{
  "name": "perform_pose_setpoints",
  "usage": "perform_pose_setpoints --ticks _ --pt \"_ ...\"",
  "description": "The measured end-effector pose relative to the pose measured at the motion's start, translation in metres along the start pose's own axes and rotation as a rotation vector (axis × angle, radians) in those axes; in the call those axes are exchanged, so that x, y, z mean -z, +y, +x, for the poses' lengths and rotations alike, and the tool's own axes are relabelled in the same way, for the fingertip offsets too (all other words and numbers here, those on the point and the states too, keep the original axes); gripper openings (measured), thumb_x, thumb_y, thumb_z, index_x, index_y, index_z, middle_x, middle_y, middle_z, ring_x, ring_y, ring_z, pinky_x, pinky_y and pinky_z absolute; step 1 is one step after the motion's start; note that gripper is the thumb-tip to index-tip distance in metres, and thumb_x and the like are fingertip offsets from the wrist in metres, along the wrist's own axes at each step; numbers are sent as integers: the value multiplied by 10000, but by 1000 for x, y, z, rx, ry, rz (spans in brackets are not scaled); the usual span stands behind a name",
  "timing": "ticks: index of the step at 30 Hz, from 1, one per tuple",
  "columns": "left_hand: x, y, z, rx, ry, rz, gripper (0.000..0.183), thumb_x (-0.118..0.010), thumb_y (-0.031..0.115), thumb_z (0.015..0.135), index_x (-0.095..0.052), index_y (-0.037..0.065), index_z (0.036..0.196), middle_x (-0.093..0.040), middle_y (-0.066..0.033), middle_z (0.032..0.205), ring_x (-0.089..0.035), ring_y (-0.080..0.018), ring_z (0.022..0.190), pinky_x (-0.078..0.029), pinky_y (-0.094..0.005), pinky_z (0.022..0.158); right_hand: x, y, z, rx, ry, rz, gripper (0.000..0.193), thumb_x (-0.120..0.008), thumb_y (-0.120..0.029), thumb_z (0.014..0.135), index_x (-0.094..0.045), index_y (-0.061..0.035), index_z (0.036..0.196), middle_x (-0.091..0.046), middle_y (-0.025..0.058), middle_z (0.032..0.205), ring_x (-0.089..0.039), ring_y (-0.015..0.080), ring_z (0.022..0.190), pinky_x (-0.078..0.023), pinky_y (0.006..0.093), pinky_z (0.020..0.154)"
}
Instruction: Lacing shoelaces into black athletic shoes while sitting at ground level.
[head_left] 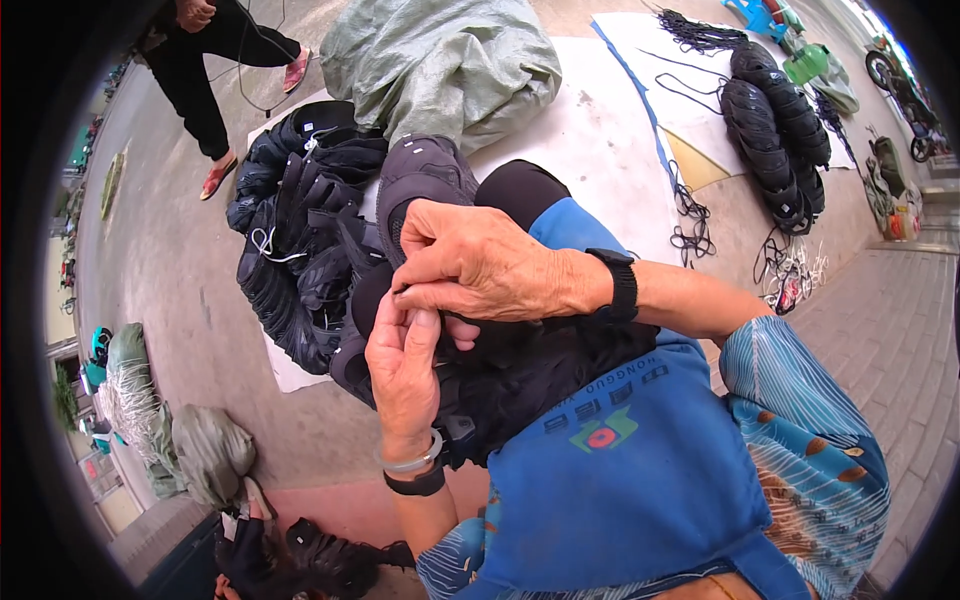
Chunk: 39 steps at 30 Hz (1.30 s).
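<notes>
My left hand (405, 370) and my right hand (485, 265) meet over my lap, fingertips pinched together. A tiny dark bit shows between them; I cannot make out what it is. Just beyond my right hand, a black shoe upper (422, 170) with a small white tag rests by my knee. Beneath the hands, dark material (510, 375) lies on my lap over a blue apron (620, 480). To the left, a heap of black shoe uppers (300, 225), some with white ties, lies on a white sheet.
A large grey-green woven sack (440, 70) stands ahead. Bundled black uppers (770, 120) and loose black laces (692, 225) lie at the right. Another person (205, 80) stands at the far left. Sacks (212, 455) and a co-worker's dark sleeve (245, 555) appear at the lower left.
</notes>
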<state>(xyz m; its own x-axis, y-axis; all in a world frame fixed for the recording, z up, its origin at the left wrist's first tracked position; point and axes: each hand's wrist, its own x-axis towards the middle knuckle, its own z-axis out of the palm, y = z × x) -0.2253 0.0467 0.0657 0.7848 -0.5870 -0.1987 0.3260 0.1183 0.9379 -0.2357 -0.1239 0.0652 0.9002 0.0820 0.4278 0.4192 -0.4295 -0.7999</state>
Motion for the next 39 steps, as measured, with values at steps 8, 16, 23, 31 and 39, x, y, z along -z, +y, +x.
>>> perform_pose_setpoints --ticks 8,16,23,31,39 --pt "16 45 -5 -350 17 84 274 -425 171 1017 -561 -39 1127 -631 -101 778 -639 -231 826 -478 -416 924 22 6 9 -101 40 256 262 -607 -285 873 -704 -47 926 -636 140 821 -601 255 807 -477 362 711" --pt "124 184 -96 -867 538 416 307 -419 231 1021 -577 0 1145 -554 -99 1207 -512 -178 951 -400 -322 885 65 28 -56 -381 -192 87 234 -622 -211 829 -662 0 923 -628 137 823 -626 273 792 -496 375 712" --pt "150 223 -170 -1061 760 210 143 -547 181 959 -588 45 981 -553 -79 847 -538 -212 851 -461 -356 779 33 34 -65 -124 -439 -7 340 -712 -261 773 -533 -25 941 -554 140 888 -574 331 860 -465 426 722" --pt "300 261 -347 -985 1609 1564 418 -670 322 888 -584 -9 1127 -664 -103 906 -634 -273 920 -489 -372 842 31 39 -54 -183 -497 36 286 -717 -149 754 -515 -37 924 -524 123 840 -569 296 776 -462 401 688" --pt "250 231 -322 -819 1534 1696 332 -655 267 897 -593 1 1086 -653 -102 878 -621 -261 840 -485 -374 778 25 40 -47 -185 -551 43 251 -696 -149 759 -521 -26 891 -525 114 803 -557 274 754 -453 390 669"
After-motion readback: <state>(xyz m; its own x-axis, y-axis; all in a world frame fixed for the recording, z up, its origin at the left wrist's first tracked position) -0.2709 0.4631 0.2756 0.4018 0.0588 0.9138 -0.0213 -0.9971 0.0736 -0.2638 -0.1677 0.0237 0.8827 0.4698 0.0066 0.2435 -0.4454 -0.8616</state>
